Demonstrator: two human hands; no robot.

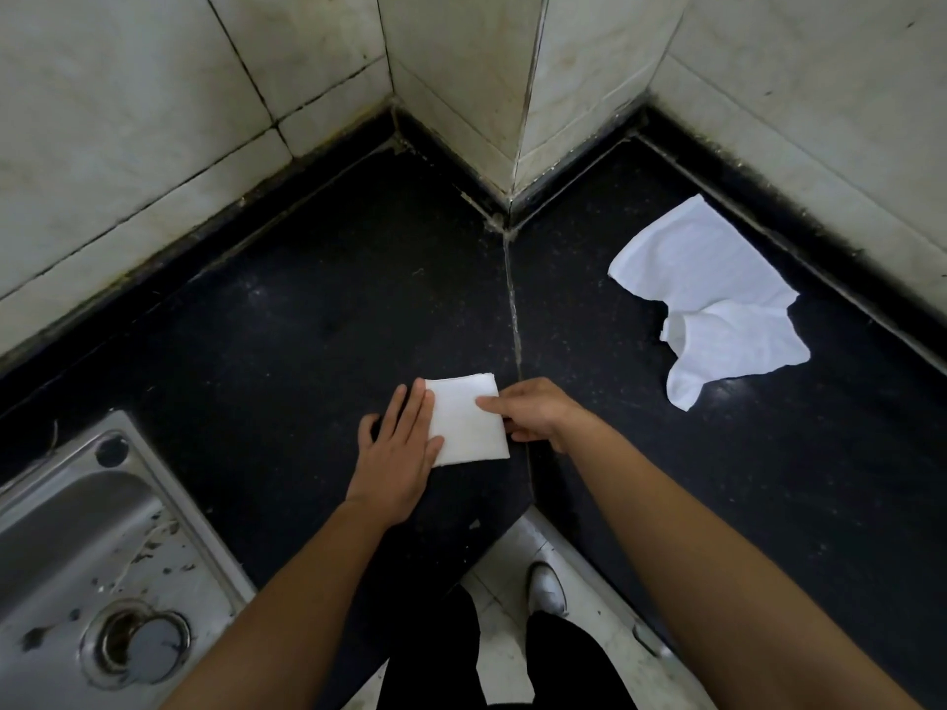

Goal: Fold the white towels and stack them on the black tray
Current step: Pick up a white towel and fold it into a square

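Nearest me, below the worktop's inner corner, my white shoe stands on a pale floor. To my left a steel sink is let into the black worktop, its rim spotted and scuffed.

Just past it my left grip lies flat and wide open, fingers straight, pressing down on the left edge of the folded towel. I judge that it holds the layers so they do not spring apart. My right grip is closed on the towel's right edge, thumb on top and fingers curled at the side, as if squaring the fold or readying to lift it. The towel is a small neat square lying on the worktop just left of the seam where the two slabs meet.

Well apart, farther right, the loose towel lies rumpled and unfolded near the back edge, waiting its turn.

I see no separate black tray here, only the dark speckled stone. Behind it rise grimy pale wall tiles, with a tiled pillar jutting into the corner.
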